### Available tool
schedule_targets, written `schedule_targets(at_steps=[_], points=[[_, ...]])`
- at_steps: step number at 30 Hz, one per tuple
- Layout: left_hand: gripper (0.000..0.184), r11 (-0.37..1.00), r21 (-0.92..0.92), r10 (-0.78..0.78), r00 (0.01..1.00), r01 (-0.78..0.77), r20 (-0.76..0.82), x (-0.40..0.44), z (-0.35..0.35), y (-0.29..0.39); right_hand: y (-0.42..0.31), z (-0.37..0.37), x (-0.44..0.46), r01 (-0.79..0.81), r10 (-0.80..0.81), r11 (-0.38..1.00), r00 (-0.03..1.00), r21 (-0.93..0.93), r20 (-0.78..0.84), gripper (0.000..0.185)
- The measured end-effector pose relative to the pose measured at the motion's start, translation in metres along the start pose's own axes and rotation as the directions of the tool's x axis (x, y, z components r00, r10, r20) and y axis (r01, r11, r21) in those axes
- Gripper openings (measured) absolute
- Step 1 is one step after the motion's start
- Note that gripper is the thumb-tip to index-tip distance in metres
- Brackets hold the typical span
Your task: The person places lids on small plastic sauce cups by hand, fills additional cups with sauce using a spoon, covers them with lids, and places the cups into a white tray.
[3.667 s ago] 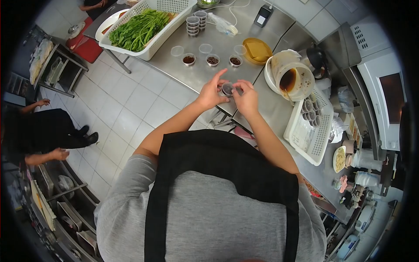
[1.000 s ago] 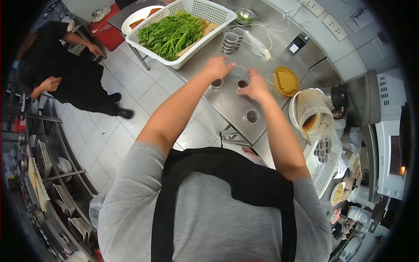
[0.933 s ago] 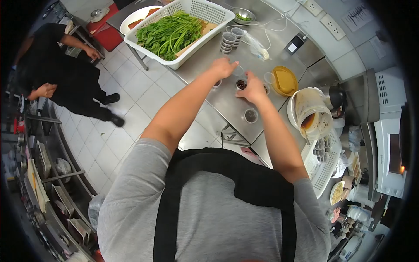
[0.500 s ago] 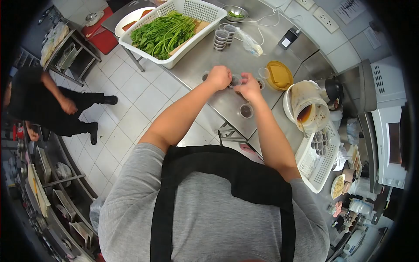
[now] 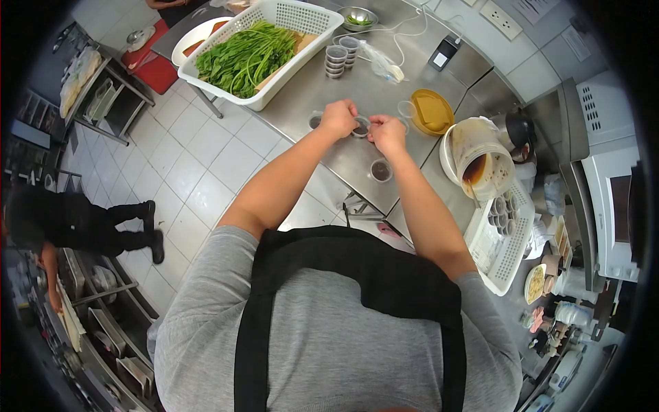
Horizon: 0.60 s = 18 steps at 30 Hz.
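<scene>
A small clear plastic sauce cup [image 5: 360,127] with dark sauce stands on the steel table between my two hands. My left hand [image 5: 340,119] has its fingers curled at the cup's left edge. From the other side, my right hand [image 5: 388,132] pinches at the rim with thumb and fingers. Whether a lid lies on this cup is too small to tell. Another filled cup [image 5: 315,121] sits just left of my left hand, partly covered by it. Nearer to me is a third cup of dark sauce [image 5: 382,171]. Beyond my right hand lies a clear round lid [image 5: 406,108].
Stacked sauce cups [image 5: 336,63] stand behind, near a white basket of leafy greens [image 5: 259,101]. At right are a yellow lid [image 5: 432,112], a tilted tub of brown liquid [image 5: 489,147] and a white basket with cups [image 5: 504,271]. A co-worker [image 5: 68,220] stands at left.
My hands stay around the same cup, with small finger shifts. The view has shifted slightly. The co-worker at left has moved nearer the counter, one arm reaching over it. Another person shows at the top.
</scene>
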<state>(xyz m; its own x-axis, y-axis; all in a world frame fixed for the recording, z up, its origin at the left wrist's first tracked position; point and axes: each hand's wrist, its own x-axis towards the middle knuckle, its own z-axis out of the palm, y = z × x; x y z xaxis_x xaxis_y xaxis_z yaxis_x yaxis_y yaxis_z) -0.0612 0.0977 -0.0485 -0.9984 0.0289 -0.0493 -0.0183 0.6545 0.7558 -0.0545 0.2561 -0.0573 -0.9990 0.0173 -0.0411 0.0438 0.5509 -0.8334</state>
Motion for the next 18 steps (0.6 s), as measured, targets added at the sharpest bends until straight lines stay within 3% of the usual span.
schedule_targets(at_steps=[4, 10, 13, 16, 18], points=[[0.031, 0.993, 0.120, -0.018, 1.000, 0.015, 0.018, 0.004, -0.003, 0.009, -0.025, -0.009, -0.003, -0.123, 0.125, 0.992, 0.985, -0.025, 0.121, 0.024], [0.026, 0.902, 0.430, -0.135, 0.918, -0.043, 0.374, 0.040, -0.014, 0.029, -0.050, -0.015, 0.028, -0.202, 0.284, 0.940, 0.909, -0.274, 0.306, 0.026], [0.027, 0.924, 0.379, -0.124, 0.904, -0.046, 0.410, 0.046, -0.014, 0.025, -0.055, -0.013, 0.035, -0.161, 0.288, 0.917, 0.900, -0.364, 0.328, 0.024], [0.028, 0.960, 0.277, -0.157, 0.913, 0.051, 0.378, 0.042, -0.014, 0.020, -0.047, -0.012, 0.034, -0.084, 0.239, 0.908, 0.909, -0.410, 0.342, 0.027], [0.033, 0.941, 0.337, -0.159, 0.899, 0.013, 0.409, 0.042, -0.018, 0.025, -0.042, -0.011, 0.039, -0.025, 0.204, 0.894, 0.912, -0.448, 0.356, 0.034]])
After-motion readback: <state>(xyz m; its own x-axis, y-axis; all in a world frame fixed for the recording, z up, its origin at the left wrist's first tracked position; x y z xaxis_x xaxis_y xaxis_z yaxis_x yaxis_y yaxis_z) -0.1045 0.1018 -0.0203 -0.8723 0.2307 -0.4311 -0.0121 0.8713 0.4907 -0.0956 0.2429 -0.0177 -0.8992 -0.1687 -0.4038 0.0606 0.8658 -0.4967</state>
